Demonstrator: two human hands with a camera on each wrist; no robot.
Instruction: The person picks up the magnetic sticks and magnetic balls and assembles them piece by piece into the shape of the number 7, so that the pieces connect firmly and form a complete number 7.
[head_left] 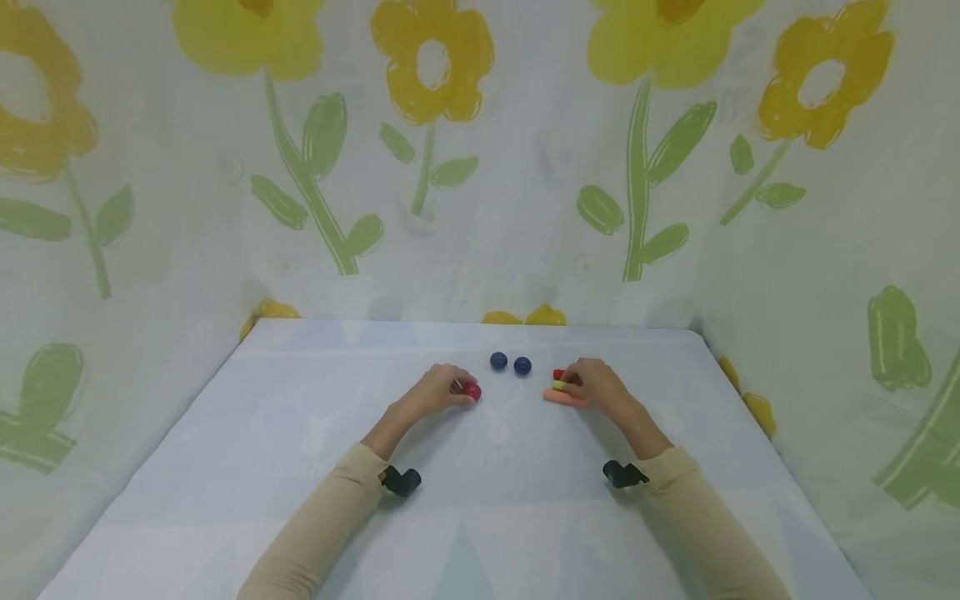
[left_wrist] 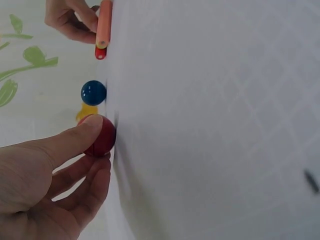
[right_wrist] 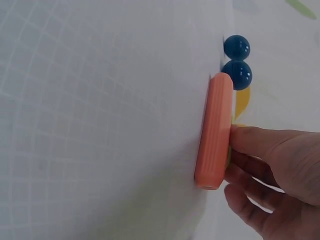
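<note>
At the left, a glossy, round red ball (head_left: 471, 391) is pinched by the left hand (head_left: 441, 387), with the thumb laid over one side and the fingertips set against the other. If it were squeezed off-centre, the smooth ball could be shot out and sent rolling across the pale patterned table (head_left: 510, 483).

Beyond and to the right of the red ball, two glossy dark blue balls are set just beside each other: the left blue ball (head_left: 498, 361) and the right blue ball (head_left: 522, 366). Neither is held; either could be set rolling if brushed by a finger.

Farther right of the red ball, three straight rods lie close together: a smooth red stick (head_left: 558, 375), a yellow-green stick (head_left: 559, 386) and, nearest the person, a ridged orange stick (head_left: 564, 398).

The yellow-green stick appears to be pinched between the thumb and fingers of the right hand (head_left: 600, 385), though this hold is mostly hidden in the right wrist view. Because the sticks are packed so tightly, a neighbour could be dragged or rolled by the thumb or knuckles during a lift.
</note>
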